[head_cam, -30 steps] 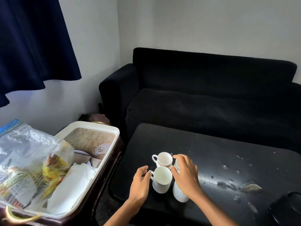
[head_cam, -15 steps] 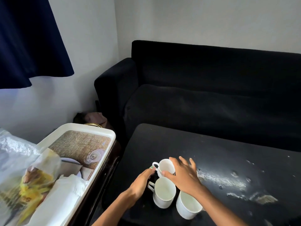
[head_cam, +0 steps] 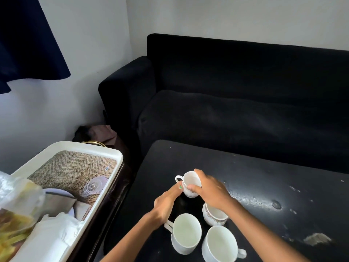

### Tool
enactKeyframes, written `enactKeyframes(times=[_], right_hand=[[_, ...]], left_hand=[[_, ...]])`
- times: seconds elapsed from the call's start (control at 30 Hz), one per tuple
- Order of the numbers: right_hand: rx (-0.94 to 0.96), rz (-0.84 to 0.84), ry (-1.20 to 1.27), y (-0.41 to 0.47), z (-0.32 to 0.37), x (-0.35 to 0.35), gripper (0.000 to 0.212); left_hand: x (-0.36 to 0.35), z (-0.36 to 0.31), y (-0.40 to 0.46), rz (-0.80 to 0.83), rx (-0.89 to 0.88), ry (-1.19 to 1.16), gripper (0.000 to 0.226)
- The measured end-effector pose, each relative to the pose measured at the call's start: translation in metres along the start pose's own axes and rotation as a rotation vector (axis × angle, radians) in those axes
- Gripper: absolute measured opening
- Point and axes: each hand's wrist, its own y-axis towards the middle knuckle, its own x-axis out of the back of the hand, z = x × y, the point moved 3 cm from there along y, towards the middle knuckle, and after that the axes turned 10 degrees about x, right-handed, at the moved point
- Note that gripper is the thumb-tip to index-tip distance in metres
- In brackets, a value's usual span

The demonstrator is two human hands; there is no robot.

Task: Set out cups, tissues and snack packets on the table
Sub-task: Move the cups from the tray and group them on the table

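Several white cups stand near the front left of the black table [head_cam: 255, 178]. My right hand [head_cam: 209, 190] grips the far cup [head_cam: 189, 181] by its rim and side; the cup tilts a little. My left hand [head_cam: 165, 203] reaches to the same cup, its fingertips touching the side below the handle. A patterned cup [head_cam: 214, 217] sits partly under my right wrist. Two plain cups [head_cam: 186, 233] [head_cam: 220, 244] stand nearest me. Left of the table, a white tray [head_cam: 79, 148] holds white tissues [head_cam: 51, 235] and snack packets in a clear bag [head_cam: 17, 214].
A woven mat [head_cam: 71, 169], a glass lying on its side [head_cam: 94, 185] and a plate lie in the tray. A black sofa [head_cam: 236, 103] runs along the table's far edge. The tabletop on the right is scuffed. A dark curtain [head_cam: 28, 38] hangs at top left.
My right hand has moved from the near cups to the far cup and taken hold of it. My left hand has reached forward to that cup. The view has tilted down.
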Motion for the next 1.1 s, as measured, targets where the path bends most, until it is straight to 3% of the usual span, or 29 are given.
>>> enactKeyframes(times=[0.07, 0.23, 0.93, 1.1], right_hand=[[-0.021, 0.005, 0.124, 0.010, -0.007, 0.001, 0.068], [-0.068, -0.056, 0.323, 0.035, -0.024, -0.001, 0.068], [-0.116, -0.127, 0.643, 0.099, -0.069, 0.012, 0.064], [-0.176, -0.201, 0.741, 0.092, -0.078, 0.004, 0.091]], left_hand=[[-0.004, -0.008, 0.005, -0.010, -0.079, 0.071, 0.042], [-0.014, -0.025, 0.025, -0.001, -0.123, 0.334, 0.063], [-0.035, -0.060, 0.083, -0.040, -0.041, 0.479, 0.079], [-0.035, -0.060, 0.079, -0.053, -0.009, 0.474, 0.076]])
